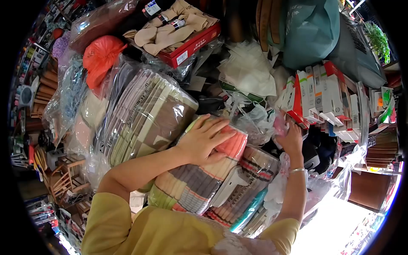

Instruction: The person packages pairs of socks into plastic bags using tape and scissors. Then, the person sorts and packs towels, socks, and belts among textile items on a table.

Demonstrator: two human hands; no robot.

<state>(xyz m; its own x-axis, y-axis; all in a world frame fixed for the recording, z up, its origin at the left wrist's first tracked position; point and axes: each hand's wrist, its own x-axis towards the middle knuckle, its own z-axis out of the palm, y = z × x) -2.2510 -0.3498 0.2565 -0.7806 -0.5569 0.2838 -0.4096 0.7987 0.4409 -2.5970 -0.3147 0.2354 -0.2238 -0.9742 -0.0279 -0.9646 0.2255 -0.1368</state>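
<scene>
My left hand point(206, 139) lies with its fingers spread on top of a clear-wrapped pack of striped towels point(189, 182) in coral, cream, grey and green. My right hand point(291, 138) is to the right of it, its fingers curled at a crumpled pinkish plastic bag point(280, 126); part of its grip is hidden. Beside the striped pack is another wrapped stack of towels point(255, 170) with dark and red stripes. To the left leans a large wrapped bundle of folded towels point(146, 114) with printed characters on its film.
A red box of beige socks point(189, 49) stands at the back. Several slim white and red boxes point(318, 95) are packed at the right. Around them are a red plastic bag point(102, 57), a grey-green bag point(312, 36) and wooden stools point(68, 176).
</scene>
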